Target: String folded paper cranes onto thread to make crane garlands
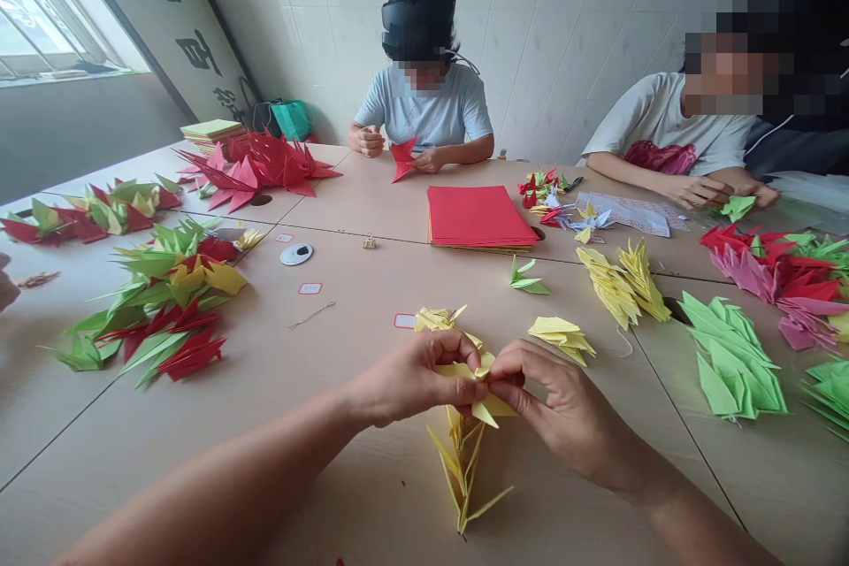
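A yellow folded-paper piece, 1 pointed tip angled down, is pinched between the left hand and right hand, partly hiding a row of spiky yellow paper folds on the counter.

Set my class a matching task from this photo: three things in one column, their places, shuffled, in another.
1. Round white disc with a black centre
2. Yellow folded-paper piece
3. Single light-green folded-paper piece

A. Just on the near side of the flat, square stack topped with red paper
B. Left of the small gold-coloured metal clip
C. Held by the left hand and right hand

Pairs: 1-B; 2-C; 3-A
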{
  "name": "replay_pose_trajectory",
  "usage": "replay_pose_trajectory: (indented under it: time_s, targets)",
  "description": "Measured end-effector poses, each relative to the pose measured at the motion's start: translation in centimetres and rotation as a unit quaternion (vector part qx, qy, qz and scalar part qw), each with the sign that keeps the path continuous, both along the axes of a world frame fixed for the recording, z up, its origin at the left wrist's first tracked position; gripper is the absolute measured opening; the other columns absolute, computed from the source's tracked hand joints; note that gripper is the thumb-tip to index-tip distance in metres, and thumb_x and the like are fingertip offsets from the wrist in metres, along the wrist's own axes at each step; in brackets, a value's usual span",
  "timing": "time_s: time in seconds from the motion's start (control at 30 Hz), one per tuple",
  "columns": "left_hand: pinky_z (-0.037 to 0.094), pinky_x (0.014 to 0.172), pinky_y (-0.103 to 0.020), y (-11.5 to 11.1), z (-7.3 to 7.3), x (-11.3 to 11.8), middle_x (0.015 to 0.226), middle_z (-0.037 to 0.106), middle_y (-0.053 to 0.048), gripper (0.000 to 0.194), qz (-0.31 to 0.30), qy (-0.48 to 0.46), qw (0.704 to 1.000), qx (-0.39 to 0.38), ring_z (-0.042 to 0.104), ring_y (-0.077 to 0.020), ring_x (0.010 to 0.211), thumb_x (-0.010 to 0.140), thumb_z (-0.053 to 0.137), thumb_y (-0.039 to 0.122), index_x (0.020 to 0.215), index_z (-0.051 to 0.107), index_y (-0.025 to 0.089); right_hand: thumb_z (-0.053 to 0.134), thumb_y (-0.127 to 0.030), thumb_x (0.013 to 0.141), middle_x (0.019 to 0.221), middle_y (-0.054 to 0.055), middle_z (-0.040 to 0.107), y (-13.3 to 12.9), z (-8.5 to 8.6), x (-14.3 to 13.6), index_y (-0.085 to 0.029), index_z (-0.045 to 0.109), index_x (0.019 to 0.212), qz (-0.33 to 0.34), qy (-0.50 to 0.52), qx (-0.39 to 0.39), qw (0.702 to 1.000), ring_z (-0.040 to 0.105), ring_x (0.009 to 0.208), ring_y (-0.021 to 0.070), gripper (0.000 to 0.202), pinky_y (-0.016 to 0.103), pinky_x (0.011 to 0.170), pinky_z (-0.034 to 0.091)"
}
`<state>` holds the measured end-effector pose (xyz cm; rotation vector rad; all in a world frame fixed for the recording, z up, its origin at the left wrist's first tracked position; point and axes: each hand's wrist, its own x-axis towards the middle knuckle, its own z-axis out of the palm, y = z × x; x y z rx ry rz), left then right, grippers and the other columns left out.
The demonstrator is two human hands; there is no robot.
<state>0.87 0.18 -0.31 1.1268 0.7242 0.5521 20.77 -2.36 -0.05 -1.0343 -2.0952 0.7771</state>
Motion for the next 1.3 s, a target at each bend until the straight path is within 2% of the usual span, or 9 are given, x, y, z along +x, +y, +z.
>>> replay_pose_trajectory:
  time_s: [0.2, 0.3, 0.43, 0.53, 0.67, 0.87, 1.1, 1.2, 1.3]
  targets:
    - [0.046, 0.063, -0.026, 0.0, 0.0, 0.3, 0.067, 0.058, 0.002, 0.020, 0.019, 0.012, 1.000, -0.009, 0.058, -0.0104, 0.061, 0.073, 0.072, 0.026, 0.078, 0.056, 0.015, 0.051, -0.015, 0.092, 0.078, -0.001, 0.060, 0.1, -0.3, -0.1, -0.022, 0.059, 0.084, -0.001, -0.019, -0.013, 1.000, 0.058, 0.071, 0.0121, 0.013, 0.022, 0.063, 0.049]
    - [0.049, 0.069, -0.028, 0.1, 0.3, 0.2, 0.075, 0.059, 0.002, 0.020, 0.025, -0.018, 0.999, -0.039, 0.060, -0.0113, 0.067, 0.074, 0.072, 0.027, 0.082, 0.057, 0.016, 0.051, -0.020, 0.093, 0.080, 0.000, 0.062, 0.3, -0.4, 0.1, -0.022, 0.060, 0.086, -0.027, -0.019, -0.008, 0.999, 0.060, 0.072, 0.0128, 0.012, 0.023, 0.064, 0.049]
    - [0.047, 0.078, -0.030, 0.1, 0.3, 0.0, 0.084, 0.059, 0.001, 0.025, 0.037, -0.045, 0.997, -0.050, 0.059, -0.0120, 0.076, 0.072, 0.074, 0.021, 0.089, 0.055, 0.018, 0.055, -0.023, 0.091, 0.082, 0.001, 0.062, 0.4, -0.6, 0.1, -0.023, 0.058, 0.087, -0.081, -0.017, 0.083, 0.993, 0.061, 0.076, 0.0151, 0.005, 0.026, 0.066, 0.051]
    - [0.040, 0.067, -0.024, 0.0, 0.1, 0.2, 0.080, 0.055, 0.002, 0.027, 0.067, -0.006, 0.998, 0.010, 0.052, -0.0106, 0.072, 0.072, 0.074, 0.020, 0.089, 0.053, 0.019, 0.059, -0.022, 0.086, 0.094, 0.005, 0.061, 0.3, -0.9, 0.0, -0.023, 0.059, 0.087, -0.091, -0.033, 0.167, 0.981, 0.062, 0.089, 0.0188, 0.001, 0.031, 0.076, 0.052]
    - [0.034, 0.060, -0.023, -0.5, 0.0, 0.5, 0.076, 0.052, 0.003, 0.026, 0.087, 0.019, 0.994, 0.055, 0.045, -0.0101, 0.067, 0.074, 0.072, 0.023, 0.089, 0.050, 0.020, 0.059, -0.019, 0.084, 0.100, 0.008, 0.060, 0.0, -1.1, -0.2, -0.022, 0.061, 0.085, -0.103, -0.057, 0.231, 0.966, 0.062, 0.091, 0.0200, 0.004, 0.034, 0.077, 0.053]
    - [0.032, 0.054, -0.021, -1.2, 0.2, 0.8, 0.070, 0.046, 0.005, 0.024, 0.105, 0.054, 0.989, 0.084, 0.038, -0.0083, 0.059, 0.074, 0.066, 0.016, 0.090, 0.048, 0.020, 0.056, -0.010, 0.079, 0.098, 0.007, 0.062, -0.4, -0.9, -1.0, -0.021, 0.058, 0.081, -0.132, -0.073, 0.297, 0.943, 0.063, 0.087, 0.0200, 0.012, 0.035, 0.073, 0.052]
    - [0.030, 0.051, -0.020, -1.3, 0.2, 1.1, 0.074, 0.048, 0.004, 0.027, 0.127, 0.076, 0.985, 0.090, 0.036, -0.0070, 0.058, 0.066, 0.062, 0.007, 0.087, 0.049, 0.019, 0.053, -0.006, 0.078, 0.093, 0.006, 0.065, -0.3, -0.9, -1.6, -0.022, 0.056, 0.077, -0.145, -0.086, 0.343, 0.924, 0.064, 0.084, 0.0196, 0.016, 0.035, 0.073, 0.050]
    - [0.031, 0.052, -0.020, -1.3, 0.2, 1.0, 0.075, 0.049, 0.004, 0.027, 0.123, 0.081, 0.985, 0.088, 0.037, -0.0068, 0.058, 0.067, 0.063, 0.008, 0.088, 0.049, 0.019, 0.053, -0.007, 0.079, 0.092, 0.006, 0.065, -0.3, -1.0, -1.5, -0.022, 0.056, 0.077, -0.144, -0.085, 0.341, 0.925, 0.063, 0.083, 0.0192, 0.016, 0.035, 0.073, 0.049]
    - [0.036, 0.058, -0.021, -1.2, 0.2, 0.8, 0.077, 0.052, 0.003, 0.022, 0.111, 0.056, 0.990, 0.070, 0.045, -0.0082, 0.064, 0.073, 0.066, 0.016, 0.089, 0.050, 0.019, 0.054, -0.008, 0.080, 0.092, 0.006, 0.065, -0.3, -1.1, -1.5, -0.021, 0.056, 0.078, -0.139, -0.084, 0.335, 0.928, 0.063, 0.084, 0.0190, 0.014, 0.035, 0.074, 0.050]
